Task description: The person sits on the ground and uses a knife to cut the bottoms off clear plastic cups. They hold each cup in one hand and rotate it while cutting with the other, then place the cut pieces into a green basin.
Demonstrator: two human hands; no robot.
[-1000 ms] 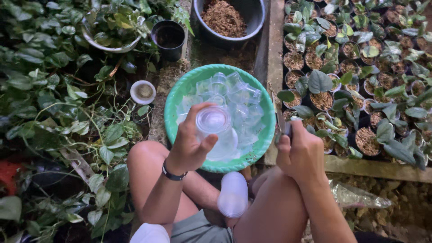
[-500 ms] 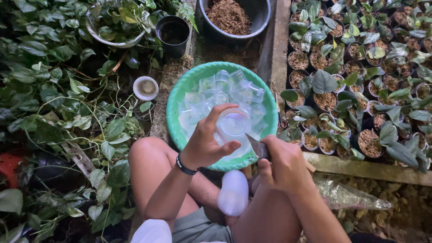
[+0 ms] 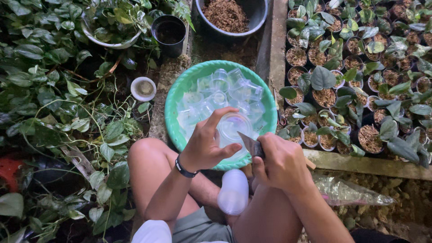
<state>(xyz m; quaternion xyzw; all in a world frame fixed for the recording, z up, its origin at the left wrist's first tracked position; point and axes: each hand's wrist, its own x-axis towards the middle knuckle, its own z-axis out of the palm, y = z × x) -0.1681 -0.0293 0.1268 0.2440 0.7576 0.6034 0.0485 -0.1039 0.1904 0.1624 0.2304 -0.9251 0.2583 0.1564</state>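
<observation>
Nearest us, our right hand grips a knife, blade touching the clear plastic cup clasped in our left hand. Both are over the green basin of cups; beyond stands a black pot.

black pot, soil tub, potted seedlings

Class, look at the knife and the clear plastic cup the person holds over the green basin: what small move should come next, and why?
Probably press the knife tip into the clear plastic cup. The left hand grips the cup over the green basin, and the right hand has the blade pointed at its side, about touching it.
</observation>
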